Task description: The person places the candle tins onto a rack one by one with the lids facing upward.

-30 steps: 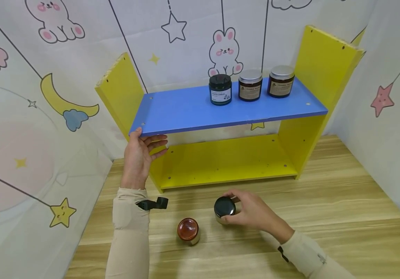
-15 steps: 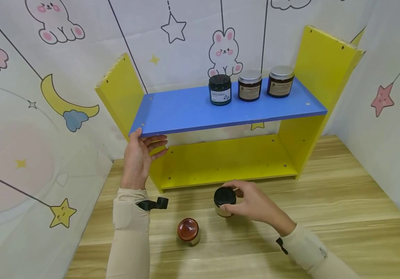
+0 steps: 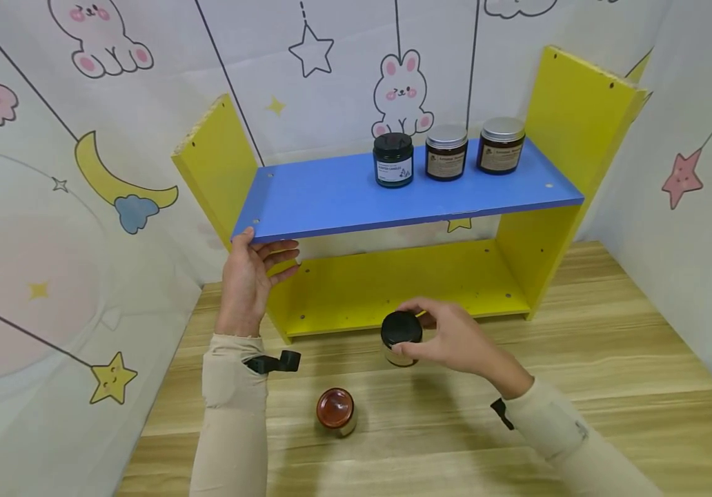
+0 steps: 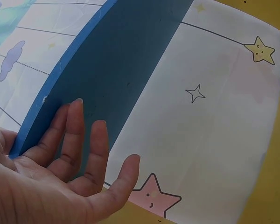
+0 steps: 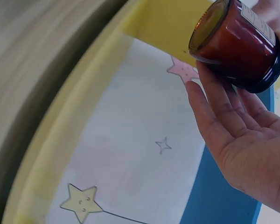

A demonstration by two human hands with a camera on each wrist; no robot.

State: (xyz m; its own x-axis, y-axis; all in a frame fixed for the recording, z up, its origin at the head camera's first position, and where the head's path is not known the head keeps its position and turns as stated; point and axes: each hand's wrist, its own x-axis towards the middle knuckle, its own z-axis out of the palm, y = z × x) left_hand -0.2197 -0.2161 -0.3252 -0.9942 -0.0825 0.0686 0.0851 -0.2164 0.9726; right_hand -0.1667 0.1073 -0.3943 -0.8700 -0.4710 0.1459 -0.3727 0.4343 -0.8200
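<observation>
In the head view my right hand (image 3: 455,338) holds a candle jar (image 3: 401,331) with a black lid, above the table in front of the shelf unit. The right wrist view shows this jar's amber glass body (image 5: 233,39) and pale label, thumb and fingers on either side of it. My left hand (image 3: 249,279) grips the front left corner of the blue shelf board (image 3: 319,200), thumb on top and fingers underneath; the left wrist view shows these fingers (image 4: 73,135) spread below the board. A second jar, reddish-brown (image 3: 334,408), stands on the table between my forearms.
On the blue board's right half stand a dark green candle jar (image 3: 392,162) with a black lid and two brown jars with silver lids (image 3: 446,153) (image 3: 501,146). Yellow side panels (image 3: 579,117) rise at both ends. A yellow bottom shelf (image 3: 393,286) lies below.
My right hand has lifted the black-lidded jar and carried it forward, toward the shelf unit. The left hand stays at the corner of the blue board.
</observation>
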